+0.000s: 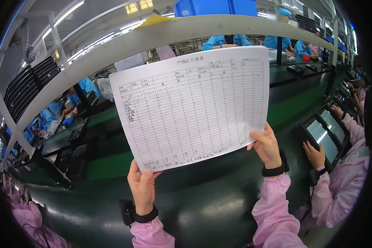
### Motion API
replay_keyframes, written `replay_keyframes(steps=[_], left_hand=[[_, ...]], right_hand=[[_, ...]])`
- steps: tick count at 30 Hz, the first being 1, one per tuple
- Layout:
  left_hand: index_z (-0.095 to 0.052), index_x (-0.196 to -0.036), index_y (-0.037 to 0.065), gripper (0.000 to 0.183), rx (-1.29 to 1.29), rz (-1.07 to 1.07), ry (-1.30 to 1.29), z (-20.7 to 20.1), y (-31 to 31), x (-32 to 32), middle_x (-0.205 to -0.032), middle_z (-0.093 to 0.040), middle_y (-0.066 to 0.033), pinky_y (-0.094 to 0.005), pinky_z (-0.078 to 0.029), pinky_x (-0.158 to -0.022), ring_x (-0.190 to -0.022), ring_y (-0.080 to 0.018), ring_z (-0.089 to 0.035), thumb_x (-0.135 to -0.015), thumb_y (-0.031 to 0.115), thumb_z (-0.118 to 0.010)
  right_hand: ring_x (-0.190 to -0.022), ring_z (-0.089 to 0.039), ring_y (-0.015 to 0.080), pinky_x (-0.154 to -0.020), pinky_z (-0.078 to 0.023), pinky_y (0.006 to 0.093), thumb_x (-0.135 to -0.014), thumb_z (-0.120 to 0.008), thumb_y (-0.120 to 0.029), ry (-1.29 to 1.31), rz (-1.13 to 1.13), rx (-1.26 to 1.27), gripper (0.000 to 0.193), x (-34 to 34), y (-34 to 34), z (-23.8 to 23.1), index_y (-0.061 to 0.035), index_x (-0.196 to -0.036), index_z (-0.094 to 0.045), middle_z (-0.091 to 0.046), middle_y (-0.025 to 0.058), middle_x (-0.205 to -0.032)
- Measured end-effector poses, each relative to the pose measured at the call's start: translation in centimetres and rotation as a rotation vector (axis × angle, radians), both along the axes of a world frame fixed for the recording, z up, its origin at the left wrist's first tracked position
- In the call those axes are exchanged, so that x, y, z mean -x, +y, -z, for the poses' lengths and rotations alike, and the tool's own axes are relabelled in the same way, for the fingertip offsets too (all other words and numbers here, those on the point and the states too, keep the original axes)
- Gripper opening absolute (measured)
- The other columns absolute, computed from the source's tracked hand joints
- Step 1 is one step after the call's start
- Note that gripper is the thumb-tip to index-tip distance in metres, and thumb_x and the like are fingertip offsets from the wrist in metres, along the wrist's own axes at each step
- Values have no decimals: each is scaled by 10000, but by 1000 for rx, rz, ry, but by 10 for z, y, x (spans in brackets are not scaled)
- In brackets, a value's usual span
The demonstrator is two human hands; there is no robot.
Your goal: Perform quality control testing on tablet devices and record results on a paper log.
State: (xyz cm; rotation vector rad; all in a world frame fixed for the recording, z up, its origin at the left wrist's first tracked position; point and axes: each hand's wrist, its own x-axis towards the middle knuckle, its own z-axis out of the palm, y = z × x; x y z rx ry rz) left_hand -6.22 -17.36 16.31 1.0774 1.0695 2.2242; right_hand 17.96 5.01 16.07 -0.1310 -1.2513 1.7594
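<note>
A white printed form sheet (pixel 194 111), with a ruled table and some handwriting, is held up in front of me, slightly tilted with its right side higher. My left hand (pixel 142 186) pinches its lower left corner, the thumb on the front and the fingers behind. At the lower right edge my right hand (pixel 265 145) grips the paper, thumb likewise on the front. The right edge looks thick, but I cannot tell how many sheets there are. Both wrists wear black bands over pink sleeves.
Below the paper lies a dark green workbench (pixel 194 202). To the right a co-worker's hands (pixel 316 155) touch a black tray (pixel 324 134) with glossy panels. A white frame bar (pixel 111 39) crosses overhead, with blue bins (pixel 204 7) above. Black trays (pixel 31 89) are stacked at left.
</note>
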Motion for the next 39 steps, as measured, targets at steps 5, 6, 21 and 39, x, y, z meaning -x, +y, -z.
replay_keyframes(steps=[5, 6, 21, 39], left_hand=[[-379, -1254, -76, 437, -7, -4, -8, 1, 0, -3, -1144, -566, -174, -361, -526, -844, -1010, -252, -607, -825, -26, -444], [-381, -1248, -77, 433, 3, -8, -19, 2, -3, -5, -1141, -566, -174, -361, -526, -841, -1007, -252, -608, -826, -13, -453], [-345, -1294, -31, 497, -66, -115, -190, 4, 13, -10, -1196, -518, -150, -370, -493, -859, -1048, -233, -561, -810, -3, -453], [-433, -1234, -1, 356, 3, 20, -153, 8, 24, -28, -1175, -542, -114, -319, -507, -871, -1035, -192, -572, -892, 62, -511]], right_hand=[[-815, -643, 180, -567, -579, 288, -861, -520, -2, 7, 24, -22, 396, -1, -1, -5, 31, -1243, -420, -603, 136, -1058], [-815, -643, 180, -567, -579, 288, -861, -520, -2, 1, 26, -16, 396, -2, -5, -4, 31, -1243, -420, -603, 136, -1058], [-783, -641, 168, -549, -569, 273, -859, -533, -14, -8, 114, 16, 389, 10, -22, -9, 47, -1232, -440, -605, 136, -1058], [-788, -638, 179, -556, -562, 292, -883, -545, -61, 17, 126, -35, 352, 12, -19, -6, 26, -1206, -436, -607, 128, -1032]])
